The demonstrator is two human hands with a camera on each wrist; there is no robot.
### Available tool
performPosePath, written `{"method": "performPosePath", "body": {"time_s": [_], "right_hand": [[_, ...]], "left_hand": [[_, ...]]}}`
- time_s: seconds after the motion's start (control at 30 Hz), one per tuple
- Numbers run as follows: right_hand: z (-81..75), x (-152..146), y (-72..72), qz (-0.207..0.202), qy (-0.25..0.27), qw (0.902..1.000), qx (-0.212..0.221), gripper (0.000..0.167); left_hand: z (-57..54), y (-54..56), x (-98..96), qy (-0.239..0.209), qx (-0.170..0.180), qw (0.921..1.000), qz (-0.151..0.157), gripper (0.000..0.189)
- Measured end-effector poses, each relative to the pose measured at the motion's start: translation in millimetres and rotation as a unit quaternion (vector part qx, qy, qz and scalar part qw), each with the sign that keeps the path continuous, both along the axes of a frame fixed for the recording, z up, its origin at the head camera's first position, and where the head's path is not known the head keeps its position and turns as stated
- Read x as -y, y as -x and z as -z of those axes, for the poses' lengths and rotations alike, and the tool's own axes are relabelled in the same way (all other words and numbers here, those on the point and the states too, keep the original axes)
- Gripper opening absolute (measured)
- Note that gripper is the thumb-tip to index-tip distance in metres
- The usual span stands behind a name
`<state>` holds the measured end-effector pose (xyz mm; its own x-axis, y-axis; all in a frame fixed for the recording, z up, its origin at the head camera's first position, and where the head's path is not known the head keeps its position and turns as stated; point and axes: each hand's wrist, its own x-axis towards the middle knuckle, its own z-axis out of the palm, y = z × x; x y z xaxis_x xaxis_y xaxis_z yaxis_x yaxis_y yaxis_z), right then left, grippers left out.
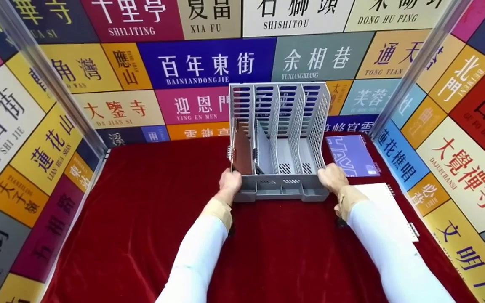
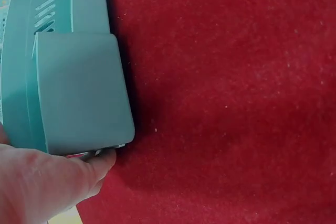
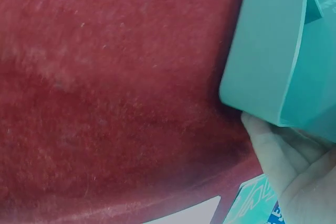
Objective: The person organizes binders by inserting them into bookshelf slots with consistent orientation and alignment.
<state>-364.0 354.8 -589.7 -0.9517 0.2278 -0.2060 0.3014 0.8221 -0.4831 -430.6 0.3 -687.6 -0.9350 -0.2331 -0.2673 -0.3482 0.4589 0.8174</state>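
A grey desktop file rack (image 1: 282, 196) with upright slotted dividers and a low front tray stands on the red cloth. My left hand (image 1: 229, 185) grips its front left corner, and my right hand (image 1: 333, 179) holds the front right corner. In the left slot leans a brown notebook (image 1: 243, 147), with a dark-edged, grey-looking notebook (image 1: 263, 147) in the slot beside it. Up close in the left wrist view, the left hand's fingers (image 2: 102, 166) lie against the tray's end. The right wrist view has the right fingers (image 3: 265, 140) at the tray's other end.
Right of the rack lies a purple notebook (image 1: 352, 155) with large lettering. Nearer to me is a white spiral notebook (image 1: 387, 210), partly behind the right forearm. Printed panels (image 1: 209, 63) rise behind and along both sides of the red cloth (image 1: 150, 235).
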Motion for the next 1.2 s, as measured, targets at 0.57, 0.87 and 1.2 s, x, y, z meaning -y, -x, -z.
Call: {"method": "performPosePath", "body": {"time_s": [0.57,0.87,1.2], "right_hand": [[-22.9,-19.3,-3.4,-0.039,0.126,0.9889,0.068,0.089],[-5.7,-87.2,5.8,-0.127,0.102,0.9863,0.028,0.085],[-27.0,-104.7,-22.7,-0.14,-0.095,0.9839,0.058,0.065]], "left_hand": [[14.3,9.5,-0.7,-0.01,-0.015,0.9996,0.022,0.046],[13.8,9.5,-2.4,-0.028,-0.021,0.9993,0.012,0.046],[13.0,8.6,3.2,-0.026,-0.035,0.9989,0.016,0.046]]}}
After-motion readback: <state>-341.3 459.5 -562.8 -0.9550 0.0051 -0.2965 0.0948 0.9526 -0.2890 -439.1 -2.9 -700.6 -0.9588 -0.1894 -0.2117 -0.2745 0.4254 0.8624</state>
